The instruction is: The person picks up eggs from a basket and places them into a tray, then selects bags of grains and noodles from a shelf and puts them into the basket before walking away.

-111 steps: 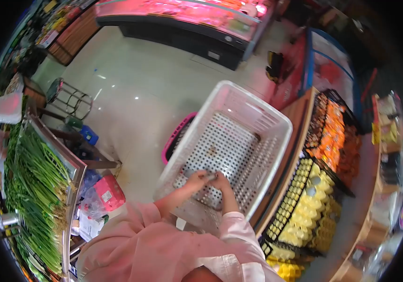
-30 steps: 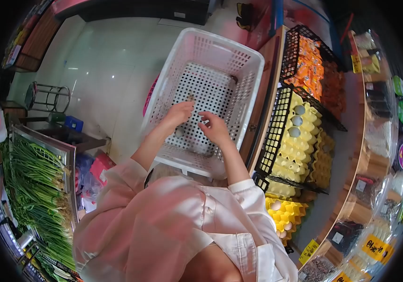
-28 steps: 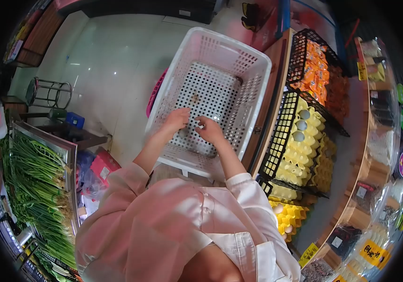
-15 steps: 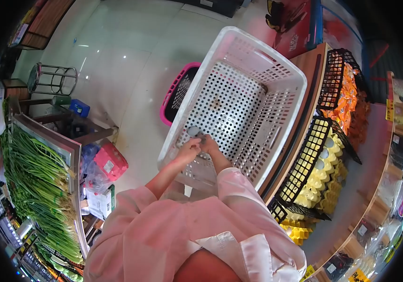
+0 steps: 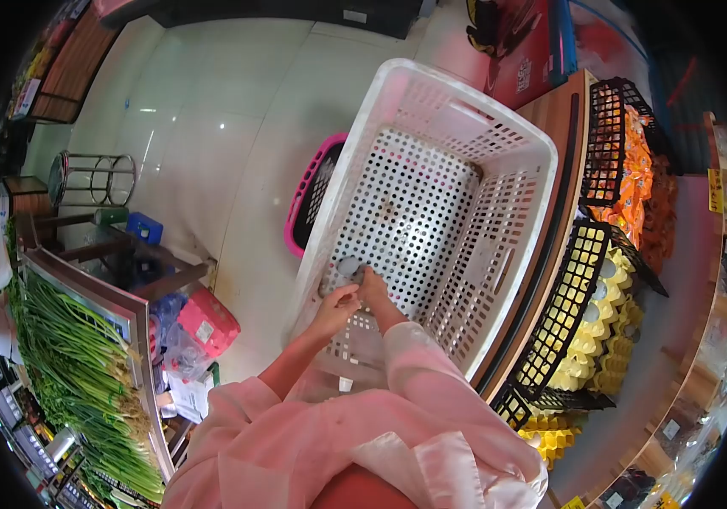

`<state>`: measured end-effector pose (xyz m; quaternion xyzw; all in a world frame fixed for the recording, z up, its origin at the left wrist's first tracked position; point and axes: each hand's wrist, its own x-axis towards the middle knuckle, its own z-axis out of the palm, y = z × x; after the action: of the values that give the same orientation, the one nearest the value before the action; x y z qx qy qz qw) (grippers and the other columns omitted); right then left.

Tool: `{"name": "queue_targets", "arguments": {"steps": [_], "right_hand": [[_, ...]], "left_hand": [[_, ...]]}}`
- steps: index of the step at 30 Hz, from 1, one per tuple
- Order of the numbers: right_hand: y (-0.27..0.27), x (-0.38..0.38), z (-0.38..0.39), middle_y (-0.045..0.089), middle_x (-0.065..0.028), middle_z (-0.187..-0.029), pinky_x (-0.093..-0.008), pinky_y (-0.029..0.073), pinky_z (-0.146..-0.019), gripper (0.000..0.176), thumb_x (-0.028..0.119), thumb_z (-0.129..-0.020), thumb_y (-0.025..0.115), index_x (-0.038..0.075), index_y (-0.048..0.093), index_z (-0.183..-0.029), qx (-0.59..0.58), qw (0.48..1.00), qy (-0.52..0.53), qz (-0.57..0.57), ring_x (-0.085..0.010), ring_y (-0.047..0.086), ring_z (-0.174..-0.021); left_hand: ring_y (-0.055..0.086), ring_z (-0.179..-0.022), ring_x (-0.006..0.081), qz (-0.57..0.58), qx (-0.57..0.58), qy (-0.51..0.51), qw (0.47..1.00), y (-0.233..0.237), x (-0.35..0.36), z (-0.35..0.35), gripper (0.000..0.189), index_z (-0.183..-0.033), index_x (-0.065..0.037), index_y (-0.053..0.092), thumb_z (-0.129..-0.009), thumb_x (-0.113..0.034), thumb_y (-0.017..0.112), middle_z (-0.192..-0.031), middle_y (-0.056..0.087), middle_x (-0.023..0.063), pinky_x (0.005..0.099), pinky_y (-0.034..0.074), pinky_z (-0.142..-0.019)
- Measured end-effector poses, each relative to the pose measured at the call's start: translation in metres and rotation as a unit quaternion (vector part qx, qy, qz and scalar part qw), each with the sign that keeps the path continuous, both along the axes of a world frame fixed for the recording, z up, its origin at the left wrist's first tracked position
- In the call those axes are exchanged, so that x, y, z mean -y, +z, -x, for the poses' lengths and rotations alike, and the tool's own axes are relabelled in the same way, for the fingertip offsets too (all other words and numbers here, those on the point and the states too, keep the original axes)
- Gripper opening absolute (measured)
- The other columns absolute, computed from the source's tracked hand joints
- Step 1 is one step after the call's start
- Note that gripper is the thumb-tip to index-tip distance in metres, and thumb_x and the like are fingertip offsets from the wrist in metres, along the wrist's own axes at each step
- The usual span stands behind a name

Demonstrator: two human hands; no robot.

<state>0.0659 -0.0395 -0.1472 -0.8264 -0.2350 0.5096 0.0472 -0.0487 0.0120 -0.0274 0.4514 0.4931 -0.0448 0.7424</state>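
Observation:
Both of my hands are inside the near end of a tall white plastic crate (image 5: 520,144) with a perforated floor. My right hand (image 5: 373,290) is closed, its fingers curled round a small grey rounded thing, mostly hidden. Close beside it is my left hand (image 5: 342,306), fingers bent inward with the tips near the right hand; what they hold, if anything, is not visible. Just beyond the fingers, in the near left corner, a pale grey egg (image 5: 348,266) shows over the crate floor.
A pink-rimmed basket (image 5: 294,222) stands left of the crate. Along the right, a wooden shelf bears black mesh baskets (image 5: 563,310), yellow egg trays (image 5: 586,348) and orange packets (image 5: 632,174). Green onions (image 5: 75,339) lie on the left stand near a metal stool (image 5: 96,180).
The view has shifted, so the crate and hands appear lower. My hands stay together in the same corner of the crate, with the left one slightly farther from the pale egg.

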Motion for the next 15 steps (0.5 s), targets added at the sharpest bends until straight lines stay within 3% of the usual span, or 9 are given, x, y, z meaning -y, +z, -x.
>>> {"name": "queue_targets", "arguments": {"steps": [3,5,6,8,10,12,15], "right_hand": [[-0.029,0.013,-0.006,0.057,-0.0195,-0.113,-0.0389,0.046,-0.089,0.076,0.037,-0.061,0.076,0.010,0.044,-0.125,-0.037,0.998,-0.031,-0.040,-0.0350,0.056,-0.106],[-0.033,0.028,-0.016,0.059,-0.0176,-0.109,-0.0342,0.048,-0.082,0.072,0.030,-0.063,0.079,0.007,0.045,-0.122,-0.122,0.981,-0.086,-0.122,-0.0272,0.060,-0.095],[-0.012,0.026,-0.026,0.060,-0.0164,-0.107,-0.0328,0.048,-0.080,0.070,0.027,-0.064,0.079,0.007,0.045,-0.122,-0.164,0.967,-0.126,-0.150,-0.0246,0.060,-0.093],[0.028,0.029,-0.040,0.059,-0.0107,-0.098,-0.0291,0.048,-0.074,0.064,0.017,-0.067,0.079,0.008,0.046,-0.120,-0.206,0.932,-0.181,-0.238,-0.0167,0.058,-0.084],[0.086,0.033,-0.056,0.059,-0.0078,-0.095,-0.0298,0.048,-0.074,0.061,0.016,-0.068,0.078,0.008,0.046,-0.119,-0.254,0.906,-0.195,-0.278,-0.0162,0.057,-0.084],[0.139,0.038,-0.068,0.057,-0.0039,-0.096,-0.0295,0.048,-0.074,0.055,0.009,-0.071,0.075,0.007,0.046,-0.118,-0.249,0.891,-0.168,-0.341,-0.0141,0.055,-0.087],[0.187,0.060,-0.074,0.055,-0.0031,-0.103,-0.0285,0.048,-0.075,0.054,0.003,-0.071,0.073,0.007,0.047,-0.117,-0.181,0.863,-0.167,-0.440,-0.0133,0.054,-0.092]], "left_hand": [[0.052,-0.102,0.0180,-0.046,-0.033,0.020,0.998,-0.007,0.004,-0.006,0.041,-0.120,-0.003,0.053,-0.082,-0.015,0.061,-0.113,0.056,0.0109,0.0289,0.042,-0.086],[0.053,-0.096,0.0175,-0.070,-0.075,0.027,0.994,-0.023,0.005,-0.007,0.045,-0.124,-0.006,0.049,-0.084,-0.020,0.061,-0.114,0.052,0.0069,0.0286,0.044,-0.080],[0.053,-0.093,0.0173,-0.084,-0.092,0.030,0.992,-0.028,0.003,-0.011,0.046,-0.126,-0.008,0.047,-0.085,-0.023,0.061,-0.114,0.051,0.0049,0.0285,0.046,-0.077],[0.054,-0.096,0.0212,0.004,-0.112,0.111,0.988,-0.012,-0.001,-0.028,0.051,-0.128,-0.009,0.043,-0.085,-0.028,0.061,-0.115,0.050,0.0055,0.0300,0.046,-0.077],[0.053,-0.104,0.0287,0.085,-0.112,0.134,0.981,0.030,-0.007,-0.048,0.052,-0.129,-0.009,0.038,-0.087,-0.033,0.058,-0.118,0.049,0.0076,0.0347,0.047,-0.081],[0.052,-0.106,0.0295,0.154,-0.014,0.148,0.977,0.027,-0.006,-0.054,0.049,-0.127,-0.008,0.040,-0.088,-0.032,0.057,-0.117,0.049,0.0084,0.0368,0.047,-0.084],[0.056,-0.102,0.0268,0.197,0.099,0.142,0.965,0.064,-0.002,-0.066,0.046,-0.124,-0.001,0.043,-0.087,-0.023,0.060,-0.116,0.051,0.0130,0.0363,0.049,-0.081]]}}
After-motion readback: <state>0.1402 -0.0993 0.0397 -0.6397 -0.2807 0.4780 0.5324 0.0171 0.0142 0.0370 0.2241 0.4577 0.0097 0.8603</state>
